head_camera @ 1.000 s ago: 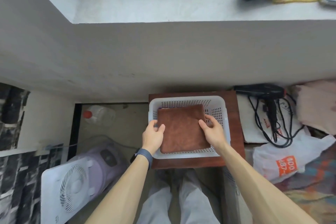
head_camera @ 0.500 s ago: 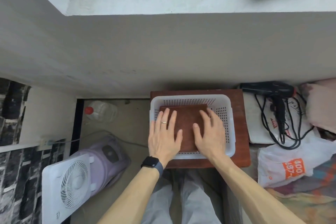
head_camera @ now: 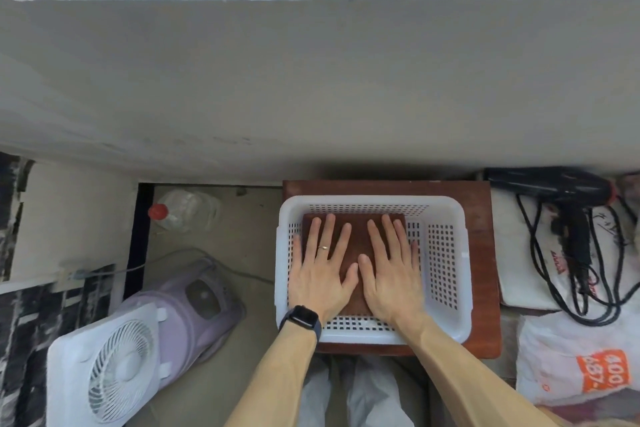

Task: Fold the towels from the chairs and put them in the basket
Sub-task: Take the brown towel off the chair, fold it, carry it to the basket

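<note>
We press our left hand (head_camera: 320,274) and right hand (head_camera: 391,274) flat side by side, fingers spread, on the folded towel (head_camera: 358,239), which lies directly under both palms in the basket (head_camera: 370,199), equally near each, with spare floor just beyond our right hand.

The left hand (head_camera: 322,274) and right hand (head_camera: 391,270) lie side by side, flat and palms down, fingers straight and slightly spread, thumbs almost touching.

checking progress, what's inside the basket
A folded brown towel lies in the basket, left hand and right hand pressed flat on it. Whatever is under the towel is covered.
</note>
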Tool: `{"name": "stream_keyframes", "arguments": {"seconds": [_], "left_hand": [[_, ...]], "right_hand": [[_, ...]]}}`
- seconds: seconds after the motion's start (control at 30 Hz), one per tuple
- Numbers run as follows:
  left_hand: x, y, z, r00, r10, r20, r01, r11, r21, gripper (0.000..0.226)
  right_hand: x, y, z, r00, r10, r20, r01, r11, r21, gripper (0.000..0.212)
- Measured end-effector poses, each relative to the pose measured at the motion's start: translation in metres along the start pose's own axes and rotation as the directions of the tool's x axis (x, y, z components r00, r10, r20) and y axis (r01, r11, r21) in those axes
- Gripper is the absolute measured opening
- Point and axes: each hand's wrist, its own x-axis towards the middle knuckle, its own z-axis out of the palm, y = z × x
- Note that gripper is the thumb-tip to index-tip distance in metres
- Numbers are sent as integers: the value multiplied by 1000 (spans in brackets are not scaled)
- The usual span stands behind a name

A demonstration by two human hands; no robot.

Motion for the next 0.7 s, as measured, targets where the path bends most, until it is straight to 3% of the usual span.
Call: {"name": "stream_keyframes", "arguments": {"seconds": [0.23, 0.3, 0.4, 0.5, 0.6, 0.7], "left_hand": [[1, 3, -4, 999, -10, 46, 10, 1000, -15, 69], [2, 4, -15, 993, -10, 117, 10, 1000, 2, 66], [-8, 5, -41, 981, 26, 191, -29, 1000, 13, 65], [-29, -1, -84, 980, 80, 179, -91, 995, 49, 61], [-80, -25, -128, 991, -37, 129, 41, 999, -25, 56], [-149, -66, -159, 961, -266, 73, 276, 928, -249, 56]], "right_hand": [[0, 0, 0, 1000, -1, 0, 1, 1000, -14, 61], [0, -3, -4, 1000, 2, 26, -1, 999, -37, 61], [-8, -11, -17, 997, 18, 73, -9, 993, -115, 62], [-27, -26, -46, 999, 13, 52, -1, 973, -230, 63], [-65, -61, -78, 993, -115, -25, 102, 945, -310, 56], [-101, -122, -92, 931, -365, -22, 344, 895, -285, 53]]}}
